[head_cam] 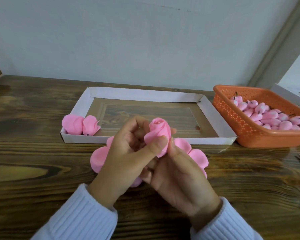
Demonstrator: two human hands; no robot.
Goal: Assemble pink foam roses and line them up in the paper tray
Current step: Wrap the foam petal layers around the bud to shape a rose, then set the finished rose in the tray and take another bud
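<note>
I hold a half-wrapped pink foam rose (159, 131) above the table, just in front of the paper tray (213, 113). My left hand (126, 153) pinches a petal against the bud with thumb and fingers. My right hand (178, 172) grips the rose from below and the right side. A stack of flat pink petal sheets (98, 157) lies on the table under my hands, partly hidden. Two finished roses (80, 125) lie side by side in the tray's near left corner.
An orange perforated plastic basket (235, 122) at the right holds several pink foam buds (270, 115) with dark stems. A white box edge (284, 93) shows behind it. The dark wooden table (33, 153) runs to a pale wall.
</note>
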